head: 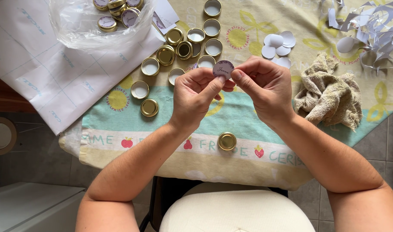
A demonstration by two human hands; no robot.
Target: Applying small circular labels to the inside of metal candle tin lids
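Gold jar lids with white insides lie on a cream, yellow and turquoise fruit-patterned tablecloth; a beige rag sits near its right edge.

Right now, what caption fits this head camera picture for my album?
Both hands, left and right, pinch a round sticker above a tablecloth scattered with gold lids.

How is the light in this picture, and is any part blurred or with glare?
Head view: soft, even daylight with faint shadows; the hands, left hand and right hand, and the round sticker look sharp; small bright glints sit on the gold lids and on the clear plastic bag; the edges bend slightly, as from a wide lens.
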